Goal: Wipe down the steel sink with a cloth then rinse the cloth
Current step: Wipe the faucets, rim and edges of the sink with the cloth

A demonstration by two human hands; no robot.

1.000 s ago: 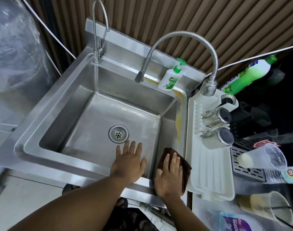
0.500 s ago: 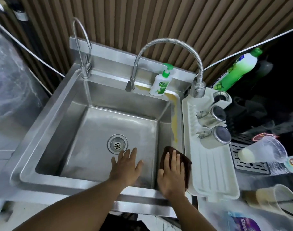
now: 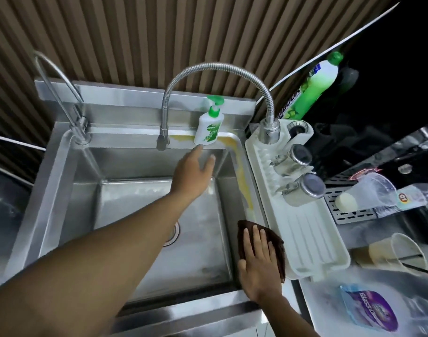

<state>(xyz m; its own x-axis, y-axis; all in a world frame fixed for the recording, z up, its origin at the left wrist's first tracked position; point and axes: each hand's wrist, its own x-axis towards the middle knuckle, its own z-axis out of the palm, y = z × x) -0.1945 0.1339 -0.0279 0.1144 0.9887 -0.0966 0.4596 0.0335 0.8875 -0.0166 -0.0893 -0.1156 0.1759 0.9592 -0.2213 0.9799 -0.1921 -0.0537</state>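
Cloth (image 3: 278, 247): brown, folded, lying on the right rim of the sink (image 3: 50, 181) at its near corner, just beside the white rack (image 3: 312, 239).

Right hand (image 3: 259, 266): flat on top of the cloth, fingers straight and together, pressing down, not curled round it.

Left hand (image 3: 193, 171): stretched over the basin toward the soap bottle (image 3: 209, 128) on the back rim. Fingers spread and released, holding nothing. One fingertip is at the bottle's base; cannot tell whether it touches.

Step in hand, as judged: the wipe-down, at the rim stage. Rinse not yet begun; no water shows at the tap (image 3: 218, 69).

Sink condition: a yellow streak (image 3: 244, 183) runs from under the bottle along the back rim, round the corner and down the right rim, ending just ahead of the cloth. Basin floor is dull and filmy with pale smears. Drain (image 3: 174, 233) is partly hidden by the left forearm.

Next move, as judged: the bottle stands on the streak, so it probably needs lifting clear. That calls for the left fingers to close round its body. The cloth then needs a firm push away along the right rim, over the streak. Risk: tipping the bottle into the basin.
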